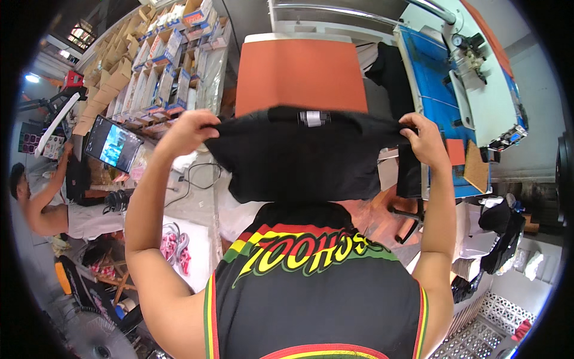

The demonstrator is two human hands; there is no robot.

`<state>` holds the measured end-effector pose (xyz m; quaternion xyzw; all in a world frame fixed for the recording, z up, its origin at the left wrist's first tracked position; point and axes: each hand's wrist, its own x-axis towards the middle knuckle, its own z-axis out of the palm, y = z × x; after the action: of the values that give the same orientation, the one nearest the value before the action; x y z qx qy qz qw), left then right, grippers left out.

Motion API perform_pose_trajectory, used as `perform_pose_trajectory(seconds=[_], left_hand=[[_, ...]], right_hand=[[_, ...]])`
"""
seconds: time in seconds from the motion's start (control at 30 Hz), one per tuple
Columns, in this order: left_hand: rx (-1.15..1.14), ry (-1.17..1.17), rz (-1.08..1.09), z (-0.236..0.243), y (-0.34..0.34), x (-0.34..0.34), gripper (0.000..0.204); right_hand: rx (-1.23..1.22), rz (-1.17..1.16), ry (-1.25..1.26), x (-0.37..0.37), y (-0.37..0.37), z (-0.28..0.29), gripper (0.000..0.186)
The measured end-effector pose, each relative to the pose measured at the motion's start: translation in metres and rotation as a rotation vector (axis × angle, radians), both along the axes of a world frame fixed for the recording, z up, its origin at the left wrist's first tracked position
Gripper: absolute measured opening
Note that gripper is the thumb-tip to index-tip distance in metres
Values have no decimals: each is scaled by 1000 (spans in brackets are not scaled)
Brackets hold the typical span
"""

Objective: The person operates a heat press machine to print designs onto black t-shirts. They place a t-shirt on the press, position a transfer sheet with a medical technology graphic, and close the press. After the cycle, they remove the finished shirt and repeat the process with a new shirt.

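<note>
Both hands hold a black garment (305, 152) stretched in the air above the orange press pad (299, 75) (near its front edge): left grip (188, 128) and right grip (426, 139) each pinch an upper corner.

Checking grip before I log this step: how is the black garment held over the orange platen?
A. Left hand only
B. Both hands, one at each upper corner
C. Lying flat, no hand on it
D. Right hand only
B: the left hand and right hand each pinch an upper corner of the black garment, stretched before the orange platen.
</note>
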<state>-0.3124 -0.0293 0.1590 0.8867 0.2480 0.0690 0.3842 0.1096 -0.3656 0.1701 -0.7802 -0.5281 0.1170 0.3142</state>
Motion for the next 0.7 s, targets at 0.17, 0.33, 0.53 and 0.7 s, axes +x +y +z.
perform_pose_trajectory(seconds=[0.17, 0.33, 0.53, 0.7], left_hand=[[74, -106, 94, 15, -6, -9, 20], [-280, -101, 69, -5, -7, -24, 15], [-498, -248, 247, -14, -12, -39, 8], [0, 231, 70, -31, -13, -3, 13]], right_hand=[[-83, -14, -67, 7, -5, 24, 14], [-74, 26, 301, 16, -33, -4, 11], [-99, -164, 347, 3, -19, -5, 13], [-263, -232, 276, 1, -2, -19, 15]])
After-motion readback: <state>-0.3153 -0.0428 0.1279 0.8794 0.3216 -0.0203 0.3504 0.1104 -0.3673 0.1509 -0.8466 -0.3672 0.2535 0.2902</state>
